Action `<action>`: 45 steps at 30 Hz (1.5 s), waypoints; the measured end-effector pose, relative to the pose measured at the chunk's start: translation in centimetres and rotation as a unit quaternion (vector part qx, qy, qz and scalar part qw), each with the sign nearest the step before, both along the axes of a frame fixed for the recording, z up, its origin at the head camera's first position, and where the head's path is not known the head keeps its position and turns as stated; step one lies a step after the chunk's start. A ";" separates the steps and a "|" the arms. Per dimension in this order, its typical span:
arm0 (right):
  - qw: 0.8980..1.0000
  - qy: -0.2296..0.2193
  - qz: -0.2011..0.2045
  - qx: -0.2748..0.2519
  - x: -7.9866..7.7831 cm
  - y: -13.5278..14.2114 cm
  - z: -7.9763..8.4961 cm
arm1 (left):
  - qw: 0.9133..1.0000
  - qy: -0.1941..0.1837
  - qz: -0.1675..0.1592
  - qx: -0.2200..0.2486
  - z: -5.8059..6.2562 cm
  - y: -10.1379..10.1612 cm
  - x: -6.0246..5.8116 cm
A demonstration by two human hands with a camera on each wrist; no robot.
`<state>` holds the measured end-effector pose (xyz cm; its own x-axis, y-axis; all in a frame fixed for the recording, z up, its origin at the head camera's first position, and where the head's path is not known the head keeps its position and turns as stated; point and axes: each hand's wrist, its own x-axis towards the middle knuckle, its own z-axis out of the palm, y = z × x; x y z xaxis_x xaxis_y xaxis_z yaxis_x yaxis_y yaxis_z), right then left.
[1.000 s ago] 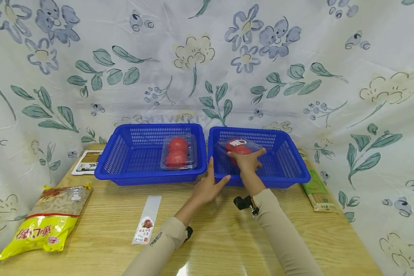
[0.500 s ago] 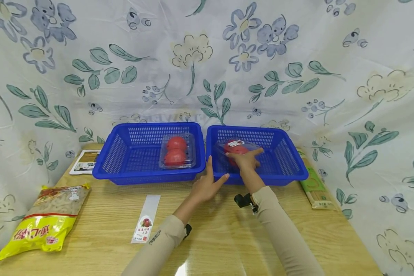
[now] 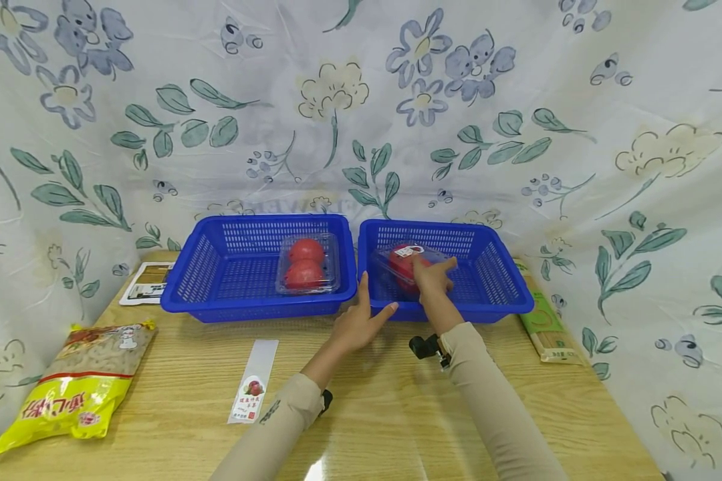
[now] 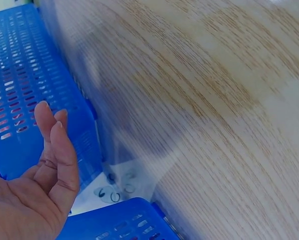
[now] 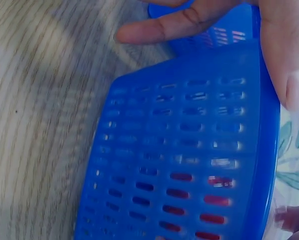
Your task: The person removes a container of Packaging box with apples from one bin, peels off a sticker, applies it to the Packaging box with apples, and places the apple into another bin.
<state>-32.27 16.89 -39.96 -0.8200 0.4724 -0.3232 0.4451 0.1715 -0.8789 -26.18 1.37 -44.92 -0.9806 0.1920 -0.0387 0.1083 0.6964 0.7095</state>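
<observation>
In the right blue basket [image 3: 475, 308] lies a clear plastic box of round red fruit [image 3: 402, 264], set at an angle, with a white label on its lid. My right hand [image 3: 434, 277] reaches over the basket's near rim and holds this box at its near right part, hiding some of the fruit. Between the two baskets, low at their near corners, is my left hand [image 3: 356, 325], fingers extended and thumb spread, holding nothing. The left wrist view shows that hand [image 4: 47, 175] beside a blue basket wall. A second clear box of red fruit [image 3: 307, 264] sits in the left blue basket [image 3: 228, 307].
A yellow food bag [image 3: 75, 387] lies at the table's left. Nearer the middle is a white paper strip [image 3: 254, 381] with a fruit picture. A flat white packet [image 3: 147, 284] and a green packet [image 3: 547, 321] lie beside the baskets. A floral curtain [image 3: 265, 133] hangs behind.
My right thumb has shifted from pointing left across the box to pointing forward on it, uncovering more fruit. The left hand has stayed nearly in place.
</observation>
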 end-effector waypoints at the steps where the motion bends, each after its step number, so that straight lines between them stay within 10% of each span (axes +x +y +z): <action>1: 1.000 -0.002 0.001 0.001 -0.1 0.2 0.0 | 1.000 0.000 0.000 0.000 0.0 0.0 0.0; 19: 0.994 -0.065 0.083 0.020 -1.5 3.4 -0.3 | 1.000 -0.002 -0.001 0.008 -0.3 -0.1 0.0; 26: 0.989 -0.091 0.101 0.061 -9.9 7.6 -9.7 | 1.000 0.000 -0.001 0.010 -0.2 -0.1 0.1; 29: 0.983 -0.101 0.129 0.082 -10.5 8.3 -10.4 | 1.000 0.002 -0.001 0.010 -0.1 -0.1 0.1; 34: 0.969 -0.111 0.182 0.127 -8.0 7.8 -7.6 | 1.000 0.004 -0.002 0.009 -0.1 -0.2 0.1; 39: 0.960 -0.134 0.214 0.118 -2.7 5.1 -1.2 | 1.000 0.005 0.000 0.007 -0.2 -0.2 0.0; 45: 0.960 -0.095 0.215 0.155 -0.7 4.1 0.1 | 1.000 0.003 -0.002 0.007 -0.3 -0.3 -0.1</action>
